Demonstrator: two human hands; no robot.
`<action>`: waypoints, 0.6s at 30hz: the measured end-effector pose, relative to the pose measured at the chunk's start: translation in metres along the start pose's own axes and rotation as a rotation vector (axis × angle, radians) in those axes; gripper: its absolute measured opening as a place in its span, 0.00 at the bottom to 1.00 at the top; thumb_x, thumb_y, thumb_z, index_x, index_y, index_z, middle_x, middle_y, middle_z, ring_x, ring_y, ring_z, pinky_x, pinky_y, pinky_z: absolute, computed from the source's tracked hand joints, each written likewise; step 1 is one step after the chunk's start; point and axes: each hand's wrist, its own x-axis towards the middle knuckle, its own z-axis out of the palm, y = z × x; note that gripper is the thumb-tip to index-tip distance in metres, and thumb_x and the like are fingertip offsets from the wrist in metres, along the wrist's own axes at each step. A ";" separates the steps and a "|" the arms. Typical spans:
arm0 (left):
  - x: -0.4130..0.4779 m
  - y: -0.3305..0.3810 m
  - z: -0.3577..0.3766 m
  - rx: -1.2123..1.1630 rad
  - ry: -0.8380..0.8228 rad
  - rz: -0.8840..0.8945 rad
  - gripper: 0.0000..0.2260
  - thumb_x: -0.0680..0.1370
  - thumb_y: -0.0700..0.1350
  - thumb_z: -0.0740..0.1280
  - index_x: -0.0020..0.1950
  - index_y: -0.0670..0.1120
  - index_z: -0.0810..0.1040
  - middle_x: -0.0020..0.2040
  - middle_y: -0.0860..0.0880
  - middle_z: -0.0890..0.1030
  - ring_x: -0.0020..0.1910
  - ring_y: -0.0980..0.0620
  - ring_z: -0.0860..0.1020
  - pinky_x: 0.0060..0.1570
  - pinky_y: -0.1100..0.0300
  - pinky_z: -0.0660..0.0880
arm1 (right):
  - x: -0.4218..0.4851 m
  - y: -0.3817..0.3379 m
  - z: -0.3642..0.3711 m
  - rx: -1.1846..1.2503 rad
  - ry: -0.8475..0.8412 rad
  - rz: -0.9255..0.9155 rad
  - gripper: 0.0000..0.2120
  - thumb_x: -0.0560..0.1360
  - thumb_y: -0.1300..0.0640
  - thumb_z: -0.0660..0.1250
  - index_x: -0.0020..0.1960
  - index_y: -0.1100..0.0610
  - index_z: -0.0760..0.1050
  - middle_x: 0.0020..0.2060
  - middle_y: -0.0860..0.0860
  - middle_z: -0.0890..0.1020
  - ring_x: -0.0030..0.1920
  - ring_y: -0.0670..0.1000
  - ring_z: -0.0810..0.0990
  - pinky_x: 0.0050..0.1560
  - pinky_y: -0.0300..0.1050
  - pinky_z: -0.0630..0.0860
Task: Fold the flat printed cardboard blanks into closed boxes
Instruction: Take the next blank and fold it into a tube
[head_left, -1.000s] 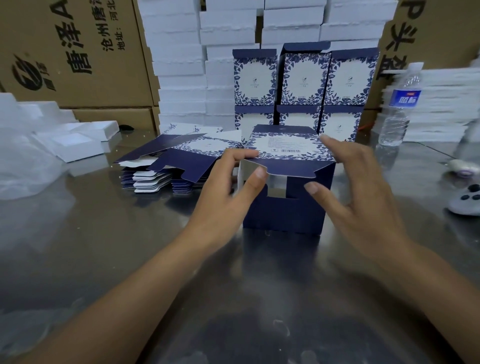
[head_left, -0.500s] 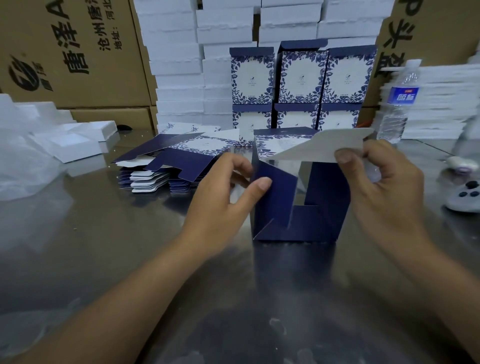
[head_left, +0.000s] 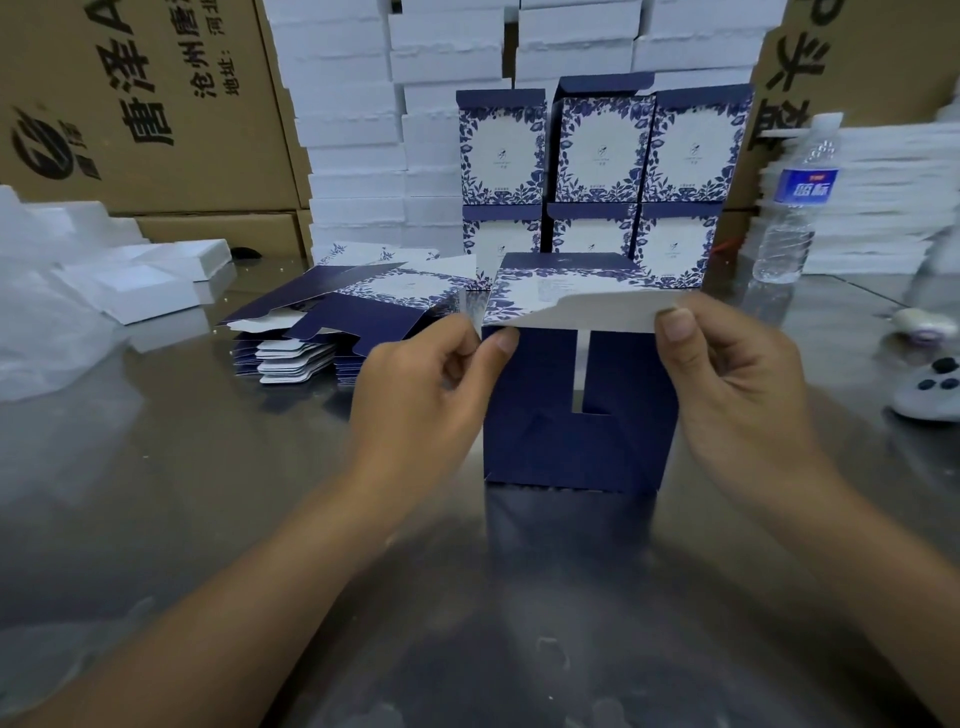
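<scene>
A half-folded navy box (head_left: 545, 441) with a blue floral print lies on its side on the steel table (head_left: 182, 493), its open end facing me. Two navy flaps are folded across that end with a slit between them. A white-backed flap (head_left: 597, 312) sticks out over them. My left hand (head_left: 421, 389) pinches that flap's left corner between thumb and fingers. My right hand (head_left: 737, 384) pinches its right corner, thumb on top. A stack of flat printed blanks (head_left: 332, 317) lies to the left of the box. Several finished boxes (head_left: 597, 156) stand stacked behind it.
White foam trays (head_left: 150, 280) and clear plastic lie at the left. A water bottle (head_left: 795, 202) stands at the right, with a white controller (head_left: 930, 384) near the right edge. Brown cartons (head_left: 135, 104) and stacked white foam (head_left: 353, 130) wall off the back.
The side flaps have been folded across the open end. My left hand went from the box's left edge up to the white flap, and both hands now pinch it at its corners.
</scene>
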 end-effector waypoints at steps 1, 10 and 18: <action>0.000 0.000 -0.001 0.012 0.001 -0.001 0.20 0.77 0.54 0.62 0.30 0.44 0.66 0.23 0.49 0.67 0.27 0.48 0.65 0.28 0.60 0.59 | 0.000 0.000 0.000 -0.002 -0.001 -0.001 0.11 0.74 0.42 0.56 0.35 0.44 0.67 0.29 0.33 0.74 0.34 0.33 0.71 0.37 0.25 0.65; 0.000 0.000 -0.001 0.075 -0.014 0.006 0.19 0.77 0.49 0.64 0.30 0.41 0.66 0.24 0.46 0.65 0.28 0.44 0.63 0.29 0.53 0.60 | 0.001 0.004 -0.002 0.010 -0.038 0.048 0.19 0.73 0.36 0.56 0.47 0.50 0.76 0.36 0.35 0.79 0.42 0.35 0.75 0.45 0.28 0.67; -0.001 -0.006 0.002 0.059 -0.169 -0.143 0.20 0.76 0.55 0.66 0.31 0.44 0.68 0.25 0.47 0.74 0.28 0.47 0.72 0.32 0.51 0.69 | 0.002 0.005 -0.002 -0.011 -0.021 0.054 0.18 0.73 0.36 0.57 0.46 0.48 0.76 0.37 0.33 0.78 0.43 0.35 0.75 0.46 0.28 0.67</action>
